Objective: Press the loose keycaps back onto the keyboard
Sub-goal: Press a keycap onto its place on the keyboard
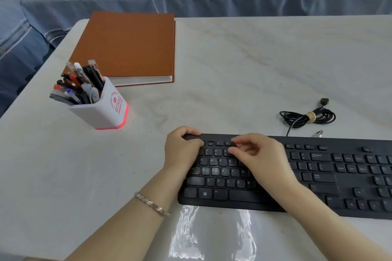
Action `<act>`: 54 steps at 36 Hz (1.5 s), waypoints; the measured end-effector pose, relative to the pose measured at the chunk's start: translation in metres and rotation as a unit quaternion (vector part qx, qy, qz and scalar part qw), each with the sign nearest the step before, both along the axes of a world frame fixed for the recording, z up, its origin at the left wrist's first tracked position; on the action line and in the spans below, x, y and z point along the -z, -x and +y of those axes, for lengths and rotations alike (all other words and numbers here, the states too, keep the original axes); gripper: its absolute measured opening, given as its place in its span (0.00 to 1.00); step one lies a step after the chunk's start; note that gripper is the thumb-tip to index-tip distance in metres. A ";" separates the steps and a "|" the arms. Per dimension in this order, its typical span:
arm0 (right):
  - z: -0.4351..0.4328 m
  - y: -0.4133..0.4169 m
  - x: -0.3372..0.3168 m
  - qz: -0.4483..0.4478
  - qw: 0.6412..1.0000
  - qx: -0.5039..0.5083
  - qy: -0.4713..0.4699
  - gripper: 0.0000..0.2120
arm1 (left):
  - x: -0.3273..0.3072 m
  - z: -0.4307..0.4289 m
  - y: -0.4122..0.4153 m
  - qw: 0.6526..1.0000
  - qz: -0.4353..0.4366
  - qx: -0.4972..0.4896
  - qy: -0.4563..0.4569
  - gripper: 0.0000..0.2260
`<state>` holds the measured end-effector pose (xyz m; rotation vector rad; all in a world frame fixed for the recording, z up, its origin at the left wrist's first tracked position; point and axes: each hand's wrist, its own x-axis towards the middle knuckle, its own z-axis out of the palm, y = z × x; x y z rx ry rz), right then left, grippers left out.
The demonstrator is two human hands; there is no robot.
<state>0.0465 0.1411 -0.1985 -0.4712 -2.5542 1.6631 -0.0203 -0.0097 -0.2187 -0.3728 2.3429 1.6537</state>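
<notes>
Black full-size keyboard (297,176) lying flat on the pale marbled table (233,70), near edge, running off frame to the right. Left hand (182,150) clamped on the top-left corner, fingers curled over the back rim, bracing the board. Right hand (258,154) hovering low over the function and number rows, thumb and fingertips (234,145) pinched together; possibly closed on a small keycap, but too blurred and dark against the keys to confirm.

Handling, as a judgement: keycaps light, rigid moulded plastic, low-profile, smooth on top with slightly dished faces and thin clips beneath. Easy to drop or tilt. Best pinched by two opposite side edges, squared over the socket, then pressed straight down on the centre with one fingertip until seated. Off-centre force likely to snap a clip. Board itself light enough to skate on the glossy tabletop, hence the bracing grip.

Elsewhere: coiled black cable (307,116) tied with a tan band behind the keyboard; a crinkled clear plastic bag (212,233) in front of it; white pen holder (101,106) with a pink base, bristling with pens; cloth-textured brown book (127,46) at the far left.
</notes>
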 end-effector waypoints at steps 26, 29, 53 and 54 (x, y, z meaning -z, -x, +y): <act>-0.024 0.043 0.011 0.002 0.967 -0.157 -0.203 0.08 | 0.043 -0.036 -0.046 0.945 0.231 0.103 0.207 0.27; -0.025 0.042 0.010 -0.002 0.966 -0.158 -0.205 0.08 | 0.044 -0.037 -0.046 0.945 0.233 0.103 0.203 0.27; -0.027 0.041 0.009 -0.043 0.973 -0.116 -0.193 0.06 | 0.044 -0.038 -0.046 0.942 0.231 0.102 0.219 0.26; -0.028 0.042 0.008 -0.049 0.972 -0.116 -0.199 0.06 | 0.044 -0.038 -0.046 0.942 0.230 0.104 0.221 0.26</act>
